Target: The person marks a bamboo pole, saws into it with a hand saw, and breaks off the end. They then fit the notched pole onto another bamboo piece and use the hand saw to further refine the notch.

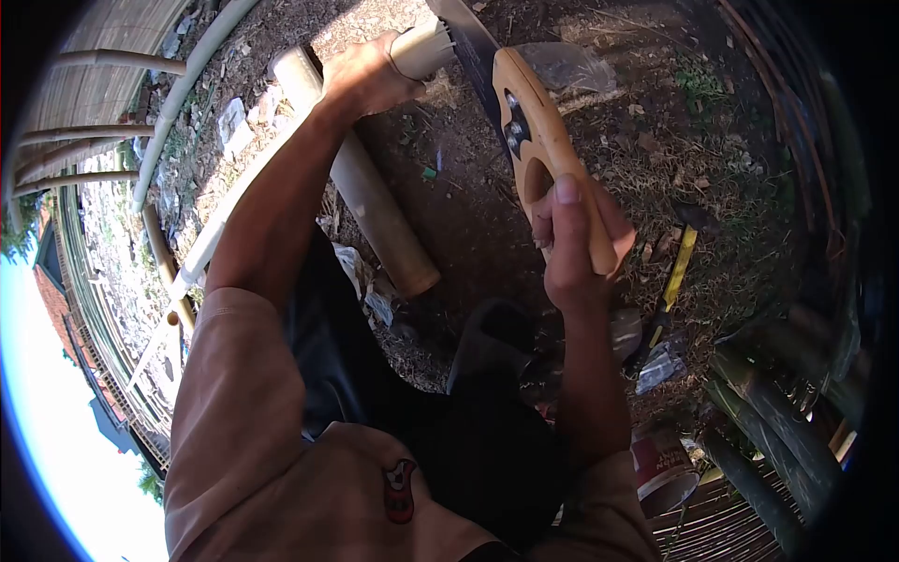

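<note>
My left hand [365, 77] is wrapped around a pale bamboo pole [421, 51] close to its ragged, splintered end. In my right hand [573, 234] is a handsaw [538, 122], gripped by its light wooden handle with the thumb lying along it. The dark saw blade [473, 56] reaches up past the handle, right beside the splintered pole end. Under my left forearm a thicker bamboo piece [379, 220] lies crosswise on the ground.
A hammer with a yellow handle [680, 267] lies on the dry grass to the right. Below it are a red and white bucket [663, 473] and several green bamboo poles [777, 459]. A bamboo frame [192, 94] stands at left. Plastic scraps [361, 281] litter the ground.
</note>
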`<state>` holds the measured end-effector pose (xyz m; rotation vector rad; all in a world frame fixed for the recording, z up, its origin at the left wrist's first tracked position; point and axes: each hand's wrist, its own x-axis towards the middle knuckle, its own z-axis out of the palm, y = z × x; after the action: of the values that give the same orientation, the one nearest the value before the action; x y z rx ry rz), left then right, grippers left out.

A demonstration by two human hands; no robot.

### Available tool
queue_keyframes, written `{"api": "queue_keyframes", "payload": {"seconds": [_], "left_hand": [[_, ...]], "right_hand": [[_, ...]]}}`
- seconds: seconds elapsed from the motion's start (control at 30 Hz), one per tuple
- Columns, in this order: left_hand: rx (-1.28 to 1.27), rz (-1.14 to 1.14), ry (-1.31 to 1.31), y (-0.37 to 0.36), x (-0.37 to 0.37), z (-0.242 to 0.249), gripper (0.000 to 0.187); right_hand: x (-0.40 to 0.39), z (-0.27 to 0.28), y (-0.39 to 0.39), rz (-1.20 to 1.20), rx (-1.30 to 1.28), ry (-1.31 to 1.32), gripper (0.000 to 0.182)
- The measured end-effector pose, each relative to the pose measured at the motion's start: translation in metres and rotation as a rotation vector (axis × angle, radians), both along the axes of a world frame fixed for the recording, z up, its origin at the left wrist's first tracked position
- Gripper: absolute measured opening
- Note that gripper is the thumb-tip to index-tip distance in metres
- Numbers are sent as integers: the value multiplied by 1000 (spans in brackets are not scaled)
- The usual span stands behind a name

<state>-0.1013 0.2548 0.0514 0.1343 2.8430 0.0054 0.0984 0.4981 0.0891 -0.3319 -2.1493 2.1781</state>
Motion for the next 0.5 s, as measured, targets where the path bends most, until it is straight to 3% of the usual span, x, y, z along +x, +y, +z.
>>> {"api": "queue_keyframes", "payload": {"seconds": [0.1,0.2,0.23,0.27,0.33,0.4,0.47,0.5], "left_hand": [[44,-70,59,-8,-5,-6,61],[13,-23,4,2,2,3,58],[16,-20,1,2,8,-1,58],[110,-10,76,-2,17,-10,58],[93,-23,406,2,38,-32,58],[56,-78,546,2,63,-51,69],[49,-56,571,19,87,-56,74],[55,-70,659,22,97,-65,76]], "right_hand": [[51,-5,12,-70,-103,82,37],[214,-12,61,-302,179,-70,33],[268,-14,79,-373,390,-153,35],[296,-6,94,-397,862,-250,42],[302,-3,108,-416,1338,-321,51],[285,1,116,-398,1689,-365,45],[280,-14,145,-549,1259,-363,43],[266,-20,155,-650,639,-320,44]]}}
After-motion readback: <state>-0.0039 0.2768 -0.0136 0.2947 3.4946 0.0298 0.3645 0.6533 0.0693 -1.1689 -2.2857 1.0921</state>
